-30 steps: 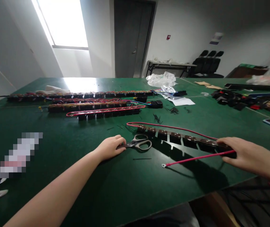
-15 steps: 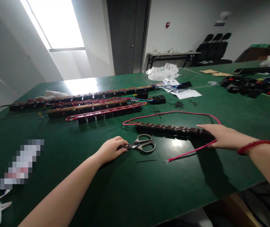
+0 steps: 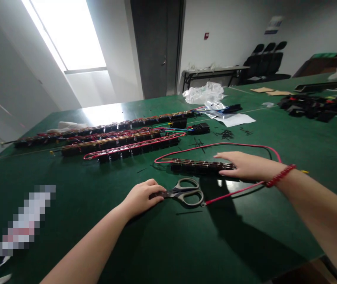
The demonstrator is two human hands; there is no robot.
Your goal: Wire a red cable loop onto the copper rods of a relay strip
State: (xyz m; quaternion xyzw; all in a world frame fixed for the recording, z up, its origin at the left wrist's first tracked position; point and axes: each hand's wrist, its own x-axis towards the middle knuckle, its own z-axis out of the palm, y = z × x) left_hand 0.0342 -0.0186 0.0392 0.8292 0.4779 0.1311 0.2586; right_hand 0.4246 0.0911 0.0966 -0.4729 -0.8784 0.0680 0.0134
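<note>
The black strip [image 3: 196,167] lies on the worktop [image 3: 162,248], behind the scissors [image 3: 172,193]. Our left grip [image 3: 141,199] grasps the scissors at the blade end; our right grip [image 3: 249,165] is spread over the strip, thumb apart, and we cannot tell whether it touches.

We judge the strip stiff lengthwise and fairly light, with thin wires [image 3: 186,161] along its top that may snag or bend. We advise holding it by its sides, near mid-length. The red cable [image 3: 229,196] appears flexible and springy; we hold it near its ring terminal [image 3: 203,204]. The scissors are rigid, and their loops offer the safer hold.

Our right grip hides the strip's right part; our left grip covers most of the blades. Terminal-to-loop contact is unclear.
</note>
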